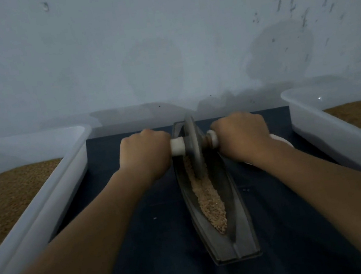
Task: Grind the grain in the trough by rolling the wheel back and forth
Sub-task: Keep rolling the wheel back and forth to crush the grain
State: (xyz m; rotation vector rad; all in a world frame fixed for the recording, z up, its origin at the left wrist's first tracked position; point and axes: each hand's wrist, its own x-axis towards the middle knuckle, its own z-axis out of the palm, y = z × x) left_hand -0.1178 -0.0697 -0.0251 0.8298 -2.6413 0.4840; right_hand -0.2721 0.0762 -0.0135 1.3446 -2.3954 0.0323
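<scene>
My left grip (143, 151) is curled tight round the white axle handle (177, 147) at 9 o'clock of the wheel (194, 148), and my right grip (241, 136) wraps the matching end at 3 o'clock. The grey metal disc stands upright at the far, 12 o'clock end of the boat-shaped trough (240, 222). Coarse tan grain (209, 199) lies along its channel toward 6 o'clock. The trough rests on a dark blue cloth (162, 235). Smooth white plastic tubs of brown grain flank it, a left tub (62, 180) at 9 o'clock and a right tub (316, 128) at 3 o'clock. A pale, stained wall (159, 44) rises behind.
</scene>
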